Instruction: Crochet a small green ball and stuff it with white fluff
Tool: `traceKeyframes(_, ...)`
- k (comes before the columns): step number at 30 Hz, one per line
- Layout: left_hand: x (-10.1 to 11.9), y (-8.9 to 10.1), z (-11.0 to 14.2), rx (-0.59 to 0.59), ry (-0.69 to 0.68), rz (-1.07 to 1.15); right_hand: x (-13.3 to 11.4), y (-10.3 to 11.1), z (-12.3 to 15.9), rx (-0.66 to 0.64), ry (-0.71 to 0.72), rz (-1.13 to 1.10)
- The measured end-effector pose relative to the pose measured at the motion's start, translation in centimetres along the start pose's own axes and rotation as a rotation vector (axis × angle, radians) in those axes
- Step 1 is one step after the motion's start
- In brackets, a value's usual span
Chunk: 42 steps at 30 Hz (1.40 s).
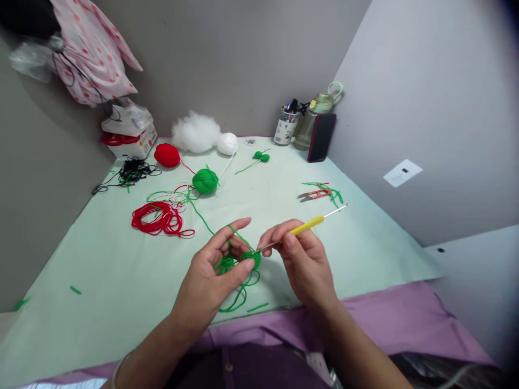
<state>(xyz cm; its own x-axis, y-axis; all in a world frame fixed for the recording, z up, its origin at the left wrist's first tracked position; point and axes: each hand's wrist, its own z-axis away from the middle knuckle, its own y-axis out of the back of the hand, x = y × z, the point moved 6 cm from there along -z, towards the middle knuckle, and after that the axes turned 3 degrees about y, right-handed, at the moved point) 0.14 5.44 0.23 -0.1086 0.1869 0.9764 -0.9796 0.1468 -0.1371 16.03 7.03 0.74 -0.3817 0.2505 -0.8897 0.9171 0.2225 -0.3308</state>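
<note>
My left hand (217, 267) pinches a small green crochet piece (252, 260) between thumb and fingers, with green yarn looped over the raised index finger. My right hand (302, 256) grips a crochet hook (307, 225) by its yellow handle. The hook's metal tip meets the top of the green piece; whether it passes through a stitch is too small to tell. Loose green strands hang below the left hand. From that hand the working yarn runs back to a green yarn ball (205, 181) on the table.
Behind are a red yarn ball (166, 155), white yarn ball (227, 143), stuffing (196, 132) and tangled black yarn (135, 172). A red yarn coil (158, 219) lies left. Thread snips (314, 195) lie right, near a phone (321, 138), bottle (304, 129) and pen cup (285, 127).
</note>
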Motion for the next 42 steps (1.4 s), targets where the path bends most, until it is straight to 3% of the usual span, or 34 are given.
traceKeyframes(4,0.3,0.0,0.0,0.031,-0.017,-0.057,-1.3,-0.1,0.4,-0.043,0.130,0.231)
traceKeyframes(10,0.7,0.2,0.3,0.152,-0.088,-0.215,-3.1,-1.4,1.3,-0.160,0.448,0.537)
traceKeyframes(12,0.8,0.3,0.4,0.157,-0.100,-0.231,-3.0,-1.3,1.3,-0.143,0.443,0.514)
traceKeyframes(18,0.5,0.2,0.1,0.092,-0.059,-0.156,-1.9,-0.3,0.9,-0.033,0.224,0.325)
traceKeyframes(29,0.9,0.3,0.2,0.104,-0.086,-0.173,-1.7,0.0,0.6,-0.050,0.210,0.216)
traceKeyframes(36,1.0,0.3,0.4,0.142,-0.112,-0.243,-2.5,-0.5,1.0,-0.083,0.297,0.352)
traceKeyframes(42,2.2,0.0,0.4,0.193,-0.290,-0.365,-3.6,-1.6,1.3,-0.180,0.502,0.559)
